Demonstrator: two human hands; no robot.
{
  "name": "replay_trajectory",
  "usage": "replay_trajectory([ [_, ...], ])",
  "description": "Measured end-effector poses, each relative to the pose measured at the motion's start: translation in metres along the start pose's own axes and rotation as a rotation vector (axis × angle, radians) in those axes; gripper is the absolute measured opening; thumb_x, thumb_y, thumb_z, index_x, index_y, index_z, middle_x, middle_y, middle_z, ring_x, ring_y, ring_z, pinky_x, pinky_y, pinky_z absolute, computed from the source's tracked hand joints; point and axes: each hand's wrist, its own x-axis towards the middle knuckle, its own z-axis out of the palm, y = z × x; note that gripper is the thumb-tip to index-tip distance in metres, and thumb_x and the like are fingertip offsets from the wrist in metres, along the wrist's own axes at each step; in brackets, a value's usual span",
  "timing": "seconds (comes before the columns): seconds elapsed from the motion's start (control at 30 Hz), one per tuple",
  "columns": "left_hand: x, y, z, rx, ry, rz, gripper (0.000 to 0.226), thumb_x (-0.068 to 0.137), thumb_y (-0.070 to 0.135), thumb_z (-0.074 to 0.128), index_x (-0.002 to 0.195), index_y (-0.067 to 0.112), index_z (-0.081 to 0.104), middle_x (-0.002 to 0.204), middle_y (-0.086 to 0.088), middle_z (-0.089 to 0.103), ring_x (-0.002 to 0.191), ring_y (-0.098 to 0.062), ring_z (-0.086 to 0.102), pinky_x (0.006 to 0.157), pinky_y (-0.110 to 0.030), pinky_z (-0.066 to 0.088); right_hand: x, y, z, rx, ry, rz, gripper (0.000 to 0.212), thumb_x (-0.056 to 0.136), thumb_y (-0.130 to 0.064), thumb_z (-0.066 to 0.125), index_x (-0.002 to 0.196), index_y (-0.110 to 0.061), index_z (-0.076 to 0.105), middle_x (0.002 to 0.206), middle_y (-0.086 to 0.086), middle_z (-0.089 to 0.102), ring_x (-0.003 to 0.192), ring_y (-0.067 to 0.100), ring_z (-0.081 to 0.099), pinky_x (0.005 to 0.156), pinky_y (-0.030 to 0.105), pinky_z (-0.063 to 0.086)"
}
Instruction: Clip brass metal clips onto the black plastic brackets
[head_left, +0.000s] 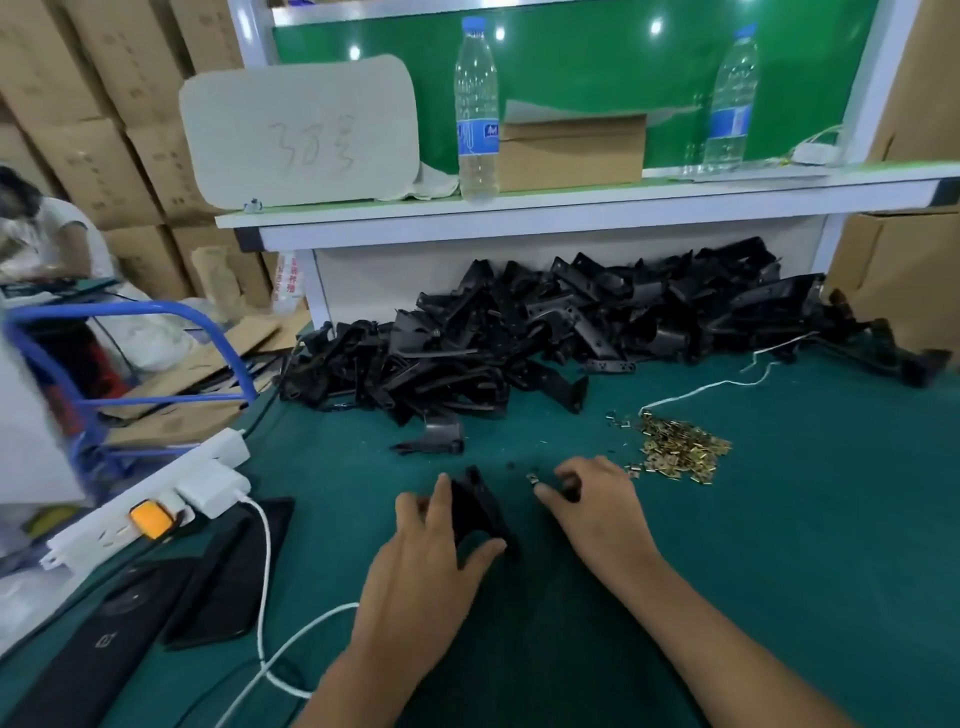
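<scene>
From the head view, my left hand (431, 561) grips a bracket (480, 512) on the green mat (779, 545), fingers over the top and thumb curled round its near end. My right hand (597, 499) is just beside it, fingers curled, and a small clip (532, 477) sits at the fingertips; I judge it pinched, though it's too small to be sure. The clip pile (675, 449) lies near, to the right, and the bracket heap (545, 327) runs along the back under the shelf (519, 213), with one loose bracket (436, 439) in front of it.

I read this as the moment of bringing clip to bracket. To do it well I'd keep the left grip firm so the bracket can't rock, turn its edge toward the right hand, line the clip's open mouth square with that edge, then push straight on rather than at an angle. A skewed clip could spring away or seat crooked, so I'd check it sits flush before reaching for another
</scene>
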Motion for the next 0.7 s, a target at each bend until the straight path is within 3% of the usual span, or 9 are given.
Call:
replay_trajectory([
  [0.1,0.018,-0.008,0.005,-0.092,0.003,0.095,0.098,0.082,0.092,0.021,0.160,0.036,0.006,0.117,0.013,0.027,0.093,-0.016,0.061,0.067,-0.025,0.041,0.021,0.000,0.015,-0.017,-0.004,-0.032,0.028,0.091,-0.040,0.078,0.104,-0.016,0.076,0.100,-0.004,0.057,0.098,0.015,0.057,0.087,0.032,0.051],
  [0.17,0.027,-0.013,0.009,-0.119,0.043,0.132,0.091,0.086,0.086,0.025,0.159,0.036,0.008,0.111,0.016,0.026,0.085,-0.016,0.061,0.063,-0.029,0.044,0.027,0.004,0.021,-0.033,0.002,-0.070,0.018,0.093,-0.037,0.076,0.098,-0.020,0.076,0.096,-0.007,0.054,0.095,0.014,0.055,0.083,0.033,0.051],
  [0.33,0.051,-0.015,0.014,0.066,0.067,0.234,0.079,0.093,0.055,0.041,0.160,0.024,0.014,0.119,0.009,0.034,0.077,-0.020,0.061,0.058,-0.033,0.046,0.028,0.010,0.020,-0.023,-0.029,-0.126,0.011,0.095,-0.032,0.073,0.091,-0.023,0.068,0.094,-0.012,0.050,0.087,0.008,0.052,0.077,0.029,0.048],
  [0.47,0.079,-0.021,0.019,0.243,0.108,0.381,0.073,0.104,0.046,0.040,0.163,0.027,0.002,0.130,0.009,0.038,0.090,-0.015,0.060,0.054,-0.030,0.044,0.036,0.011,0.021,-0.025,-0.109,-0.165,0.015,0.095,-0.030,0.070,0.091,-0.029,0.057,0.091,-0.014,0.056,0.085,0.003,0.054,0.068,0.020,0.041],
  [0.57,0.089,-0.022,0.027,0.174,0.148,0.413,0.080,0.101,0.031,0.053,0.162,0.040,0.001,0.132,0.010,0.042,0.105,-0.018,0.055,0.063,-0.034,0.055,0.047,0.015,0.019,0.193,-0.182,-0.124,0.016,0.100,-0.027,0.066,0.090,-0.034,0.056,0.086,-0.013,0.062,0.081,0.001,0.058,0.069,0.017,0.045],
  [0.7,0.108,-0.029,0.035,0.093,0.194,0.401,0.079,0.103,0.027,0.052,0.160,0.048,0.001,0.129,0.007,0.048,0.102,-0.020,0.055,0.079,-0.033,0.049,0.056,0.019,0.014,0.533,-0.193,-0.013,0.017,0.102,-0.021,0.064,0.090,-0.033,0.060,0.081,-0.005,0.049,0.076,0.010,0.049,0.071,0.026,0.046],
])
